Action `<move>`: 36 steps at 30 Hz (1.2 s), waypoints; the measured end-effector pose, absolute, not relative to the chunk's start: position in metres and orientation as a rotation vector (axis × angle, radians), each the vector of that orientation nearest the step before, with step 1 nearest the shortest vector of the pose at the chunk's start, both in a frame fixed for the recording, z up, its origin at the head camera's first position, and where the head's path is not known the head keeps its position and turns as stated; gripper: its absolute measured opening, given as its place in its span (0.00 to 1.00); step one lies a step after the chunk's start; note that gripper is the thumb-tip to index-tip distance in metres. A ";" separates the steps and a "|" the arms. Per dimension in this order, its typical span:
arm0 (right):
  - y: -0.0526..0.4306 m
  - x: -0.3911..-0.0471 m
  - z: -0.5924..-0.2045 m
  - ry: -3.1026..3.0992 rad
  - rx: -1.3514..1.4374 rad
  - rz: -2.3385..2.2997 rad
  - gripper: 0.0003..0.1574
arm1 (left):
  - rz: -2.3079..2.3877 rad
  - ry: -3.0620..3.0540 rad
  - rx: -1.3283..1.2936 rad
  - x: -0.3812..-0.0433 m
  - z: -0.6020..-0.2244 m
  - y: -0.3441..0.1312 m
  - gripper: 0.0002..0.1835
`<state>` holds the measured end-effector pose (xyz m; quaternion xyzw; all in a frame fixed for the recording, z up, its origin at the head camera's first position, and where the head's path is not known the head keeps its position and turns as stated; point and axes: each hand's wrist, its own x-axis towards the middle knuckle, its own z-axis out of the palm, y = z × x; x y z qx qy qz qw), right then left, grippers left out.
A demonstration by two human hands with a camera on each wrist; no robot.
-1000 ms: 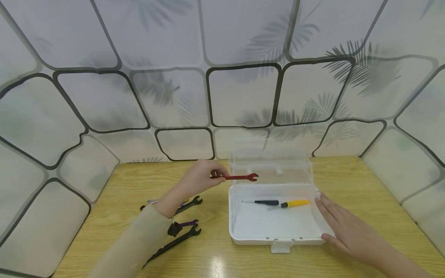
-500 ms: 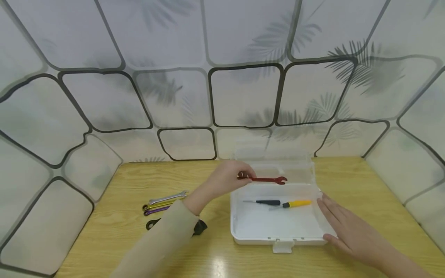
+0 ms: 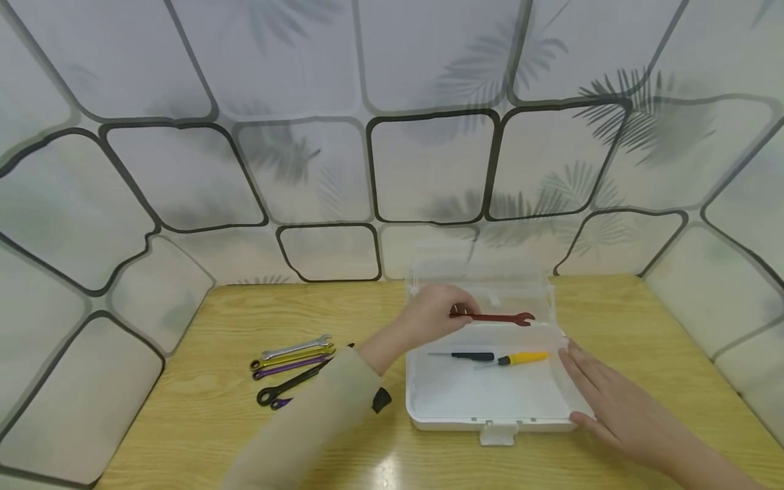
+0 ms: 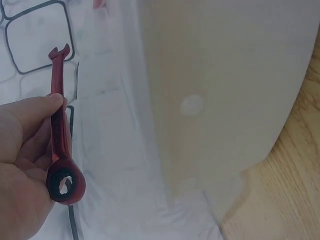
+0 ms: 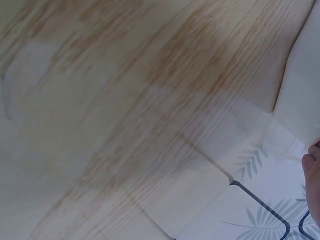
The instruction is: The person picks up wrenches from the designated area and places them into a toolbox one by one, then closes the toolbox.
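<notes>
My left hand (image 3: 437,314) pinches a red combination wrench (image 3: 502,318) by its near part, over the back of a white toolbox (image 3: 490,427). In the left wrist view the wrench (image 4: 59,135) has its ring end toward the camera and its open end pointing away. Inside the box lie a black screwdriver (image 3: 471,356) and a yellow-handled tool (image 3: 525,358) with a black collar. My right hand (image 3: 612,401) rests with extended fingers against the box's right wall. Only a bit of that hand (image 5: 312,175) shows in the right wrist view.
Left of the box lie a silver wrench (image 3: 297,348), a yellow wrench (image 3: 294,356), a purple wrench (image 3: 288,368) and a black wrench (image 3: 284,388). The left sleeve (image 3: 324,415) covers other tools. The clear lid (image 3: 520,296) stands raised behind the box.
My left hand has moved right with the red wrench, from beside the box to over its back part. Wrenches on the left have come into sight. My right hand has stayed at the box.
</notes>
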<state>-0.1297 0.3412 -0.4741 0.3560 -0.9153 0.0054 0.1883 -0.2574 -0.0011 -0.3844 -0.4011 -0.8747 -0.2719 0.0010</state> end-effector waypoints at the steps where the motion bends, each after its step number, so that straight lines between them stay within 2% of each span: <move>1: 0.341 -0.130 -0.474 -2.573 1.004 0.016 0.62 | -0.857 -2.750 -1.262 -0.257 -0.385 0.001 0.07; 17: 0.343 -0.130 -0.474 -2.563 1.014 0.042 0.59 | -1.051 -2.809 -1.176 -0.256 -0.405 0.018 0.07; 36: 0.341 -0.129 -0.472 -2.569 1.003 0.049 0.60 | -0.894 -2.911 -1.196 -0.259 -0.412 0.018 0.08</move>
